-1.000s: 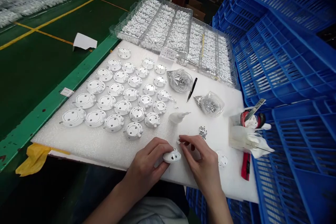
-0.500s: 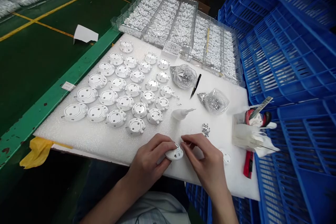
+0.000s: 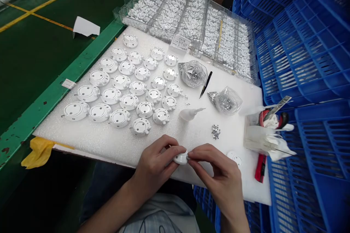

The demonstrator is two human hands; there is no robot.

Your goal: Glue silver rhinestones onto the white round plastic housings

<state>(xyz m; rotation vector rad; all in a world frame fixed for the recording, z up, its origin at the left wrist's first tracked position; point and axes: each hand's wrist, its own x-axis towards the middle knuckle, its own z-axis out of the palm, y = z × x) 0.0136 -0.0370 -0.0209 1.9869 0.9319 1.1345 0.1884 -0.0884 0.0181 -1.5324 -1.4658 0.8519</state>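
Between the thumb and fingers of my left hand [image 3: 157, 160] is a round white plastic piece [image 3: 181, 158], held just above the front of the foam-covered table. My right hand [image 3: 220, 165] pinches a small white plastic part, mostly hidden by the fingertips, against the right edge of that round piece. Similar round white pieces [image 3: 119, 117], each with two dark dots on top, stand in rows to the left. A white squeeze bottle [image 3: 188, 114] with a thin nozzle is behind my hands. Small shiny metal bits [image 3: 216, 131] lie loose beyond my right hand.
Two clear bags of metal bits [image 3: 194, 74] [image 3: 228, 101] and black tweezers [image 3: 206, 84] lie farther back. Clear trays of white parts [image 3: 188, 14] line the back. At right are a tool holder [image 3: 255, 140], a red cutter [image 3: 260, 168] and blue crates [image 3: 295, 51].
My right fingertips have moved left, from a small gap to contact with the round piece's edge. My left hand still holds the piece, now turned slightly. The view has shifted a little.
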